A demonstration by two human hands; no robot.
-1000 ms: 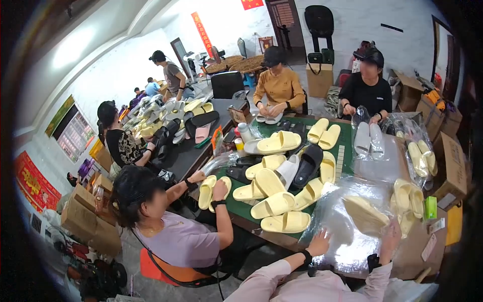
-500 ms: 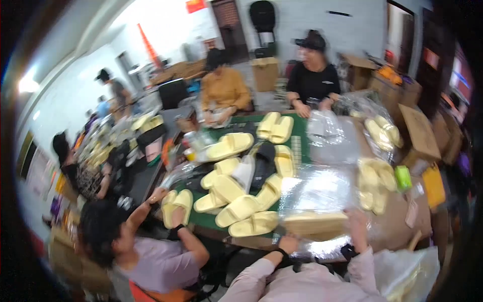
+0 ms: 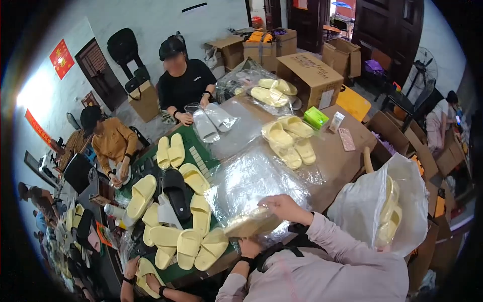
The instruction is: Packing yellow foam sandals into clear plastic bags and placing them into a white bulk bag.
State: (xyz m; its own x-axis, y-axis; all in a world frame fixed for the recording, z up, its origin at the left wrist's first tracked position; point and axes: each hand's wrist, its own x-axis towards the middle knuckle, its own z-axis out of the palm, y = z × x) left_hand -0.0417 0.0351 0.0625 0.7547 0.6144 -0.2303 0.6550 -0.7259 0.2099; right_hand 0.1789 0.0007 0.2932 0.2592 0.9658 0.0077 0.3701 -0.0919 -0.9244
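Note:
Pale yellow slippers in a clear plastic bag [image 3: 250, 225] lie tilted at the near table edge, between my hands. My right hand [image 3: 284, 207] is closed, pinching the upper right part of the bag. At the lower edge my left hand [image 3: 248, 246] is closed on the same bagged slippers, its fingertips partly hidden beneath them. Just beyond lies a stack of flat clear plastic bags [image 3: 259, 176], shiny with glare. To the left, loose yellow slippers [image 3: 188, 249] spread over a green mat [image 3: 193, 138], among them a black slipper [image 3: 176, 194] and a white slipper [image 3: 167, 211].
Bagged yellow slippers [image 3: 289, 136] lie beyond the bag stack. A white sack [image 3: 352, 206] holding slippers stands at my right. Beside a cardboard box [image 3: 309, 75] are a green packet [image 3: 315, 118] and a pink phone [image 3: 346, 139]. Co-workers' hands [image 3: 186, 119] handle slippers across and to the left.
My view has swung to the right, bringing the white sack and the doorway into fuller sight. Both hands stay at the bagged slippers, which now tilt differently.

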